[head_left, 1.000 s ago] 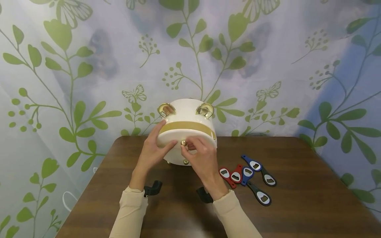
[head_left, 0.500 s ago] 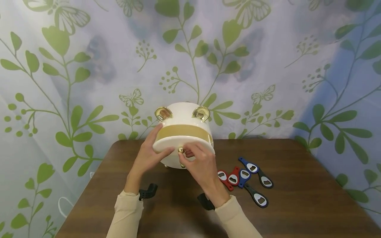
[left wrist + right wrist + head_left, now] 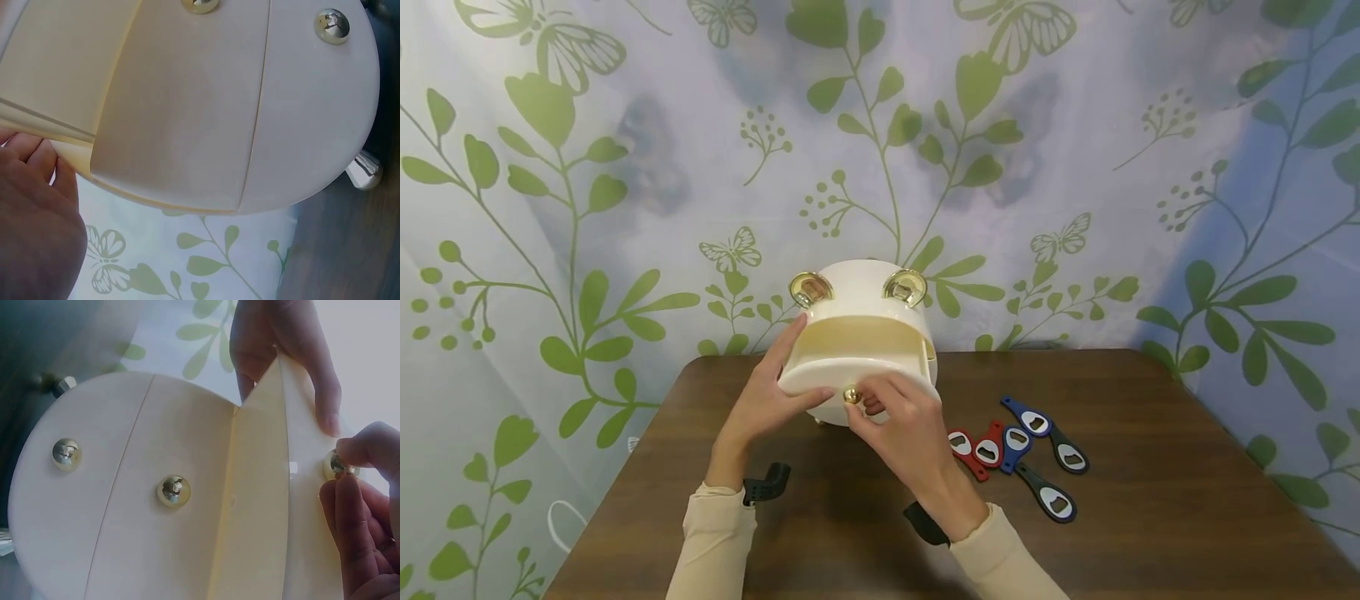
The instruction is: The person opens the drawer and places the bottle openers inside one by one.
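Note:
A rounded white cabinet (image 3: 861,287) with gold ears stands on the table, its top drawer (image 3: 816,374) pulled out and the yellowish inside showing. My right hand (image 3: 910,429) pinches the drawer's gold knob (image 3: 852,396) between thumb and fingertips. At the drawer's left edge is my left hand (image 3: 763,404), thumb on the drawer front and fingers round behind its side. In the right wrist view, two lower drawer fronts lie flush, carrying a middle knob (image 3: 174,491) and a bottom knob (image 3: 67,454).
Several bottle openers lie right of the cabinet: red ones (image 3: 978,468), blue ones (image 3: 1012,456) and black ones (image 3: 1032,481). The brown wooden table (image 3: 1150,500) backs onto a leaf-patterned curtain (image 3: 1075,167). Black camera mounts sit at both wrists.
The top drawer has come further out towards me, showing more of its inside. My right hand has moved back with the knob, and my left thumb has followed the drawer front.

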Demonstrator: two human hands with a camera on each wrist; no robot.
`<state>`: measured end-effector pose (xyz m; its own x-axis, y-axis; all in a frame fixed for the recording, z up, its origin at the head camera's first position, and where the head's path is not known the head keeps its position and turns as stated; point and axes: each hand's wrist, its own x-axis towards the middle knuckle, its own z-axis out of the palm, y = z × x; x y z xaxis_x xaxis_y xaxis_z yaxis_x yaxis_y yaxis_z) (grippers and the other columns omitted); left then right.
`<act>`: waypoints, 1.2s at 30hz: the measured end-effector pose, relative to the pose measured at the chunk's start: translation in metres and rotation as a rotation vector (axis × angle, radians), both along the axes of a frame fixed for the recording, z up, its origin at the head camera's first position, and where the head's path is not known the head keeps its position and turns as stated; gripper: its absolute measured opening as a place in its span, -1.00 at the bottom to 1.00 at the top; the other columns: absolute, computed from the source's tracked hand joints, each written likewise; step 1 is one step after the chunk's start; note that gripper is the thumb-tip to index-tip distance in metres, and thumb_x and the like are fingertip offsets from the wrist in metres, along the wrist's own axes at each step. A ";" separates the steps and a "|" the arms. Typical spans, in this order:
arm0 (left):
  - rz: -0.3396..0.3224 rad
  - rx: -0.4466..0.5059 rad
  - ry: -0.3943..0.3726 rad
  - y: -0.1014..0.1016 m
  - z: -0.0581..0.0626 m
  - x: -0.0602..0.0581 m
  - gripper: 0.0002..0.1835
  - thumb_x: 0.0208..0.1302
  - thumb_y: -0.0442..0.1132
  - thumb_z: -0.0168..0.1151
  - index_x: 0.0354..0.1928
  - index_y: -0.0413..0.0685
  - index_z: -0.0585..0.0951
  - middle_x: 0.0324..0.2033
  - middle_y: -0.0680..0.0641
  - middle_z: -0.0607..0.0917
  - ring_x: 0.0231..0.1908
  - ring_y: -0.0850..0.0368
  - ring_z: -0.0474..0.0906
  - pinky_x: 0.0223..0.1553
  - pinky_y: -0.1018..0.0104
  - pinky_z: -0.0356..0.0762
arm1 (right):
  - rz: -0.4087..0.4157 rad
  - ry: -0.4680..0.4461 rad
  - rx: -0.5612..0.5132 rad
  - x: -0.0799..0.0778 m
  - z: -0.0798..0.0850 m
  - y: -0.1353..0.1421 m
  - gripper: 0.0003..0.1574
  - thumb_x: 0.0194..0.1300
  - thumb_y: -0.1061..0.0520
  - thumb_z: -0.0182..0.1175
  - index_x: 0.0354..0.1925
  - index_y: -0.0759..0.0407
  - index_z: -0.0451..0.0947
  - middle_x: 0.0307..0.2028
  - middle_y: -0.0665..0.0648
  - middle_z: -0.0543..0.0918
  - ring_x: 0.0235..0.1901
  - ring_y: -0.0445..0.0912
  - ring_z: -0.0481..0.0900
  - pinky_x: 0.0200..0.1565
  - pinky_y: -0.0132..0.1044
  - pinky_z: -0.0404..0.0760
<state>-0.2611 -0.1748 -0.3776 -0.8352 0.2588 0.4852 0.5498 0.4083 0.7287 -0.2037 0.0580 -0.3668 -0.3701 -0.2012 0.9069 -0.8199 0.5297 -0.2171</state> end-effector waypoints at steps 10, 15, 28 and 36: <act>-0.013 -0.005 -0.005 -0.002 -0.001 0.001 0.15 0.12 -0.05 0.60 0.64 0.44 0.05 0.61 0.25 0.07 0.59 0.09 0.00 0.45 -0.26 0.15 | -0.011 0.036 0.029 0.000 0.000 0.000 -0.78 0.08 0.25 0.53 -0.30 0.19 0.69 -0.35 0.02 0.68 -0.42 -0.22 0.69 -0.30 -0.51 0.68; -0.008 -0.010 -0.023 -0.001 -0.002 0.001 0.16 0.12 -0.01 0.59 0.65 0.45 0.03 0.61 0.25 0.05 0.59 0.08 -0.01 0.46 -0.26 0.15 | -0.015 0.059 0.040 0.000 0.002 0.003 -0.78 0.10 0.20 0.56 -0.29 0.15 0.71 -0.34 -0.01 0.71 -0.38 -0.22 0.68 -0.26 -0.45 0.70; 0.001 -0.001 -0.007 0.002 -0.001 0.002 0.18 0.08 -0.05 0.63 0.65 0.39 0.06 0.60 0.25 0.09 0.59 0.10 0.02 0.47 -0.21 0.14 | 0.081 -0.022 -0.095 0.001 0.013 0.018 -0.68 0.03 0.20 0.62 -0.21 0.16 0.76 -0.31 0.03 0.75 -0.37 -0.18 0.75 -0.22 -0.39 0.73; 0.005 0.004 -0.016 0.002 -0.001 0.001 0.20 0.06 -0.03 0.64 0.65 0.40 0.06 0.61 0.25 0.07 0.59 0.10 0.00 0.48 -0.20 0.12 | 0.084 -0.063 -0.187 -0.005 0.020 0.034 -0.73 0.06 0.22 0.59 -0.21 0.17 0.79 -0.32 0.06 0.78 -0.37 -0.13 0.78 -0.18 -0.41 0.72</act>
